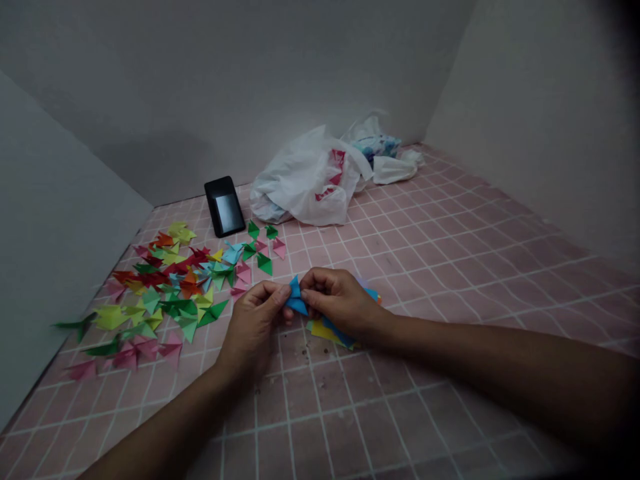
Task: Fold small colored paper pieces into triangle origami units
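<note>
Down on a pink grid-lined surface point(450, 267), a blue folded paper piece point(297, 298) is pinched between the left hand point(253, 327) and the right hand point(340, 300). It's a narrow grip on both sides, with the fingertips pressed in close. Most of the blue piece is covered by the fingers, so its exact fold can't really be made out. Under the right hand, a yellow paper piece point(325, 331) and a strip of blue paper point(337, 331) are partly tucked out of sight, and whether they're joined to the held piece can't be told. Off to the left, a loose spread of small origami triangles point(170, 287) is scattered about in green, red, orange, yellow, pink and pale blue, all thin, crisp and pointy. Beyond them, a black phone point(225, 207) is lying flat, its glossy screen up. Further back, a crumpled white plastic bag point(305, 180) with red print is slumped near the grey wall point(150, 100), with a blue-patterned wrapper point(375, 143) half hidden behind it. Whatever's inside the bag can't be seen.
</note>
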Demonstrator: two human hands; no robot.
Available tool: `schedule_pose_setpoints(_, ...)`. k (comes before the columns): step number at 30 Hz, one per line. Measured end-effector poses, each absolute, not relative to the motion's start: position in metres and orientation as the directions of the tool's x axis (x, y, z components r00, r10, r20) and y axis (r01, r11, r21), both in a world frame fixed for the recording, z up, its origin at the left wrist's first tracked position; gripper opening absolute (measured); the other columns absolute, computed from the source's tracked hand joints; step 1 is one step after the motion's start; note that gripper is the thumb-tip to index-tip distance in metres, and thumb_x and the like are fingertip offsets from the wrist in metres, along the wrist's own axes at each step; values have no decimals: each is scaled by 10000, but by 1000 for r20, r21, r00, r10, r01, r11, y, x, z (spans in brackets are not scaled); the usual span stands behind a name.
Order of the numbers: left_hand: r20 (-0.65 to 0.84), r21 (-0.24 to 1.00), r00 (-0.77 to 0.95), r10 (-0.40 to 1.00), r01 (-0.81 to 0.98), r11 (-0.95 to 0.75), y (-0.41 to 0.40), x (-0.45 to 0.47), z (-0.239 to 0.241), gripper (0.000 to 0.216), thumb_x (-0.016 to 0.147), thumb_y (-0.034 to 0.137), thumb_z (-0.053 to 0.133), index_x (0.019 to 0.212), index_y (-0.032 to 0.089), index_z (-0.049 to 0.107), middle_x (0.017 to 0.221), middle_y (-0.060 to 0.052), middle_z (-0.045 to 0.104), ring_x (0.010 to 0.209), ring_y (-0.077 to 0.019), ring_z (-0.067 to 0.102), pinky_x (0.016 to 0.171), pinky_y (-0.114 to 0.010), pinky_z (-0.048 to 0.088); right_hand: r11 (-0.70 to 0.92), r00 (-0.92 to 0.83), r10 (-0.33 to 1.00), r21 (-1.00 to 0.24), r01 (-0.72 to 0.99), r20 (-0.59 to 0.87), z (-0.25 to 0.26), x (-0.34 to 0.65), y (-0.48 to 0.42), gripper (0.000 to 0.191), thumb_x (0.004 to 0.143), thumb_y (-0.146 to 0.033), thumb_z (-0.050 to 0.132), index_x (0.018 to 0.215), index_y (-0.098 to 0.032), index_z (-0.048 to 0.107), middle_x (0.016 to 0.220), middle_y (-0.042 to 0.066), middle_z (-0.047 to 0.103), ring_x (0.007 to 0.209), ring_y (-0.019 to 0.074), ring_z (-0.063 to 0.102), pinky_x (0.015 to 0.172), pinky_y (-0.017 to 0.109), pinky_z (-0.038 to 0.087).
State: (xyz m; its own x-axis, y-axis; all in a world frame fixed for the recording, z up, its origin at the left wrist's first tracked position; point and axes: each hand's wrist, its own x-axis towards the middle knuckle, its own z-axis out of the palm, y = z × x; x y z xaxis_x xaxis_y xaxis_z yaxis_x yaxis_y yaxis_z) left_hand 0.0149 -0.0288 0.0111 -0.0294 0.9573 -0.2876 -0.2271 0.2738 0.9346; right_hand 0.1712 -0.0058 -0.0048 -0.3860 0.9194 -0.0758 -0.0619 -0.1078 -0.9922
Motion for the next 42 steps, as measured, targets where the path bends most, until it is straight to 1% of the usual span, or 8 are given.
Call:
schedule_pose_setpoints(3,-256,947,-40,966,-209,242,-31,15,9,261,719,336,802,648,145,638,531,34,588,515,-71,513,543,-174,403,-143,-399,911,-988,-60,-107,-3,171,-6,71,809,-161,585,741,-178,573,576,-48,555,526,92,512,530,226,396)
schedule_pose_setpoints(7,-220,961,-57,974,-187,206,-32,15,6,280,742,352,788,643,151,620,522,35,577,517,-86,525,551,-195,413,-174,-422,897,-982,-68,-130,1,171,-6,88,826,-159,583,741,-179,583,571,-46,562,525,93,519,535,228,400)
schedule_pose_setpoints(16,-198,967,-57,979,-173,186,-33,14,2,307,790,379,753,652,158,591,523,43,545,507,-84,488,531,-200,380,-165,-442,891,-981,-103,-104,1,169,-10,101,827,-142,585,732,-174,578,597,-45,574,545,91,519,548,225,404)
schedule_pose_setpoints(21,-186,964,-13,982,-196,180,-34,13,-1,298,822,390,724,678,172,579,530,45,525,515,-99,487,536,-220,374,-149,-464,883,-979,-136,-70,1,169,-12,100,834,-168,591,737,-179,567,608,-40,583,549,89,527,552,230,415)
schedule_pose_setpoints(26,-182,967,-11,983,-181,177,-35,15,0,302,842,405,701,685,182,572,515,49,504,508,-104,471,536,-229,364,-139,-483,874,-978,-156,-47,2,169,-12,94,828,-191,599,740,-178,569,616,-35,585,554,88,530,557,235,417)
schedule_pose_setpoints(30,-165,970,-9,986,-185,160,-37,16,3,339,831,442,703,664,188,554,500,54,484,495,-103,447,521,-232,340,-119,-488,872,-982,-148,-32,5,169,-14,95,822,-206,600,738,-181,563,631,-29,585,574,93,538,568,243,421)
schedule_pose_setpoints(35,-140,982,-8,990,-127,138,-39,17,7,358,840,444,692,641,185,546,505,50,483,497,-97,430,519,-229,324,-71,-483,875,-991,-113,-8,5,170,-18,108,802,-225,617,728,-190,547,640,-17,595,586,107,537,557,250,418)
schedule_pose_setpoints(42,-132,986,21,991,-102,133,-37,12,0,337,868,438,667,667,188,563,521,40,518,513,-104,469,540,-229,349,-137,-495,868,-979,-152,-44,6,170,-18,111,802,-241,627,746,-182,551,663,-20,596,600,103,554,587,251,439)
